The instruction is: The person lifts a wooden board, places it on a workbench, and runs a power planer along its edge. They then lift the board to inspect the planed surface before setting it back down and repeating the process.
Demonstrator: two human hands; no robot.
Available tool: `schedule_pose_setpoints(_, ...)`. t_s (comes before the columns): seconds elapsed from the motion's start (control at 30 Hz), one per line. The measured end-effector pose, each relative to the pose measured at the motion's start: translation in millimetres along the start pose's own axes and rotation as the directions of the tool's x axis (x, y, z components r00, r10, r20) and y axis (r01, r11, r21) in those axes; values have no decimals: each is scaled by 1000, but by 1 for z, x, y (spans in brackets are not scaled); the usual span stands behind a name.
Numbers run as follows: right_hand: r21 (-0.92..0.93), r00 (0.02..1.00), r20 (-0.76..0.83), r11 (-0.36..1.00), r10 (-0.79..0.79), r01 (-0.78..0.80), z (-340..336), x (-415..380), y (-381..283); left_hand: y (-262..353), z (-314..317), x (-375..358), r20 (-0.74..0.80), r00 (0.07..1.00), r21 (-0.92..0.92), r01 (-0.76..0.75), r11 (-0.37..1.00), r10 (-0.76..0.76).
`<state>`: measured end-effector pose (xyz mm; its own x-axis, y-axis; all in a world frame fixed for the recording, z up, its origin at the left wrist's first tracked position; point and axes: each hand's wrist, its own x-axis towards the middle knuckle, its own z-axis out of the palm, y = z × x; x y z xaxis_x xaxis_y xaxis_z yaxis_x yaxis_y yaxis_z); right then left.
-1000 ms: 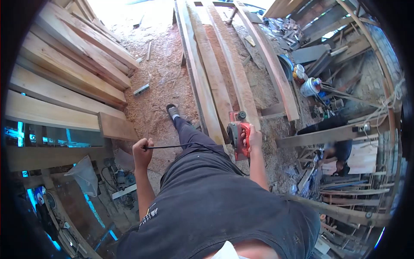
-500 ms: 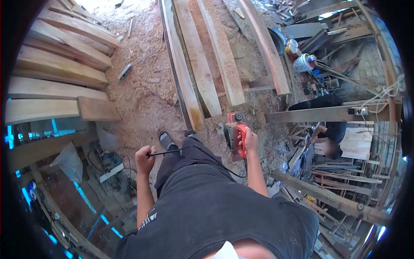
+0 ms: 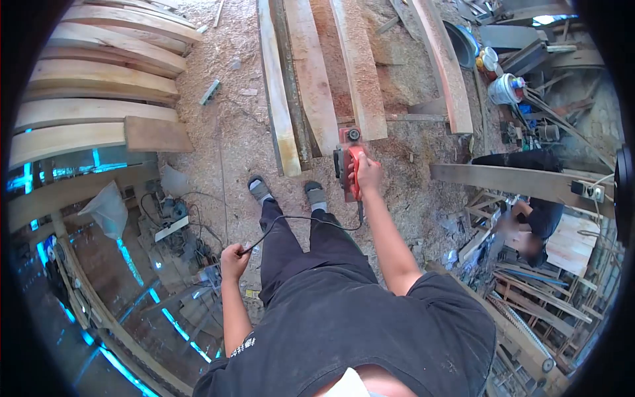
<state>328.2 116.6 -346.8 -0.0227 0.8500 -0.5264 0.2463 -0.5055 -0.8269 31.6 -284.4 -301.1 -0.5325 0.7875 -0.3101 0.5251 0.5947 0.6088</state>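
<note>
My right hand (image 3: pixel 367 175) is wrapped round the handle of a red electric planer (image 3: pixel 349 159), held out in front of me close to the near ends of the boards. A black power cord (image 3: pixel 291 217) runs from the planer's rear and sags across my legs to the left. My left hand (image 3: pixel 234 262) is closed on that cord, low beside my left thigh. Just beyond the planer lie long wooden boards (image 3: pixel 316 99), side by side and pointing away from me. The planer's underside is hidden.
Stacked timbers (image 3: pixel 106 116) fill the left. Shavings cover the floor (image 3: pixel 231 152). A beam (image 3: pixel 516 182) carrying a socket (image 3: pixel 587 190) crosses the right, with another person (image 3: pixel 539 218) behind it. A white bucket (image 3: pixel 506 89) stands at the upper right; scrap wood (image 3: pixel 542 298) lies lower right.
The planer and my right hand have moved forward, nearer the board ends. My left hand has come lower and slightly right with the cord. My view has shifted, showing more of my legs and feet.
</note>
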Motion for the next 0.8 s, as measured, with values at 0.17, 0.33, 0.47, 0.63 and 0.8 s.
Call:
schedule_pose_setpoints(0.17, 68, 997, 60, 996, 45, -49, 20, 38, 0, 15, 15, -33, 47, 997, -4, 55, 998, -55)
schedule_pose_setpoints(0.33, 60, 989, 127, 995, 74, -82, 56, 88, 12, 1, 42, -35, -61, 998, 23, 36, 999, -35)
schedule_pose_setpoints(0.47, 20, 985, 169, 1000, 19, -23, 76, 123, 36, -2, 52, -19, -86, 996, 51, 24, 998, -19)
schedule_pose_setpoints(0.63, -22, 989, 148, 1000, 2, 1, 88, 134, 52, -3, 56, 1, -111, 994, 35, -4, 999, 8)
schedule_pose_setpoints(0.8, -159, 994, 86, 986, 74, -60, 89, 139, 50, -4, 56, 11, -80, 996, 58, 46, 997, -41)
